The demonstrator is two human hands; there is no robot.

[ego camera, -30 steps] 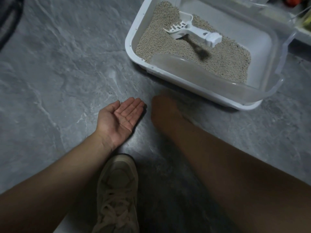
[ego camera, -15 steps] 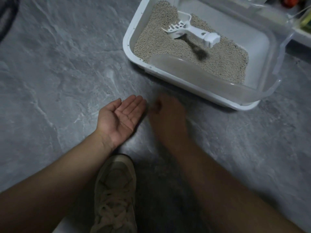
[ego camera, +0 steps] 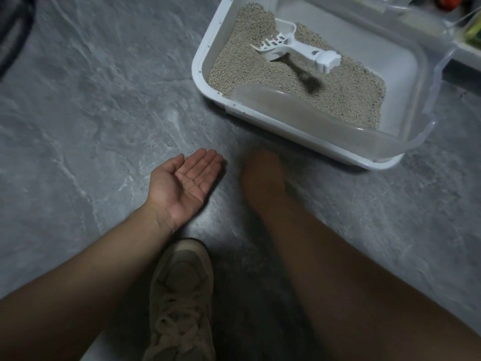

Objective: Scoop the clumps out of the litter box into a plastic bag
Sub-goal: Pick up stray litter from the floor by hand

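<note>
Left hand point(ego camera: 186, 182) flat, palm up, empty. Right hand point(ego camera: 261, 178) blurry on floor point(ego camera: 104, 100), can't tell grip. Grab scoop point(ego camera: 294, 49) by handle, dig under clumps in litter box point(ego camera: 205, 58).

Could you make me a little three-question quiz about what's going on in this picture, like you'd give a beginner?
1. True or false: the white scoop is lying in the litter box, with neither hand touching it.
2. Multiple choice: the left hand is A) gripping the scoop, B) open with the palm up, low over the floor, C) inside the box.
3. Fill in: the blurred right hand is in front of the box, to the ____ of the left hand.

Key: 1 true; 2 B; 3 right.
</note>
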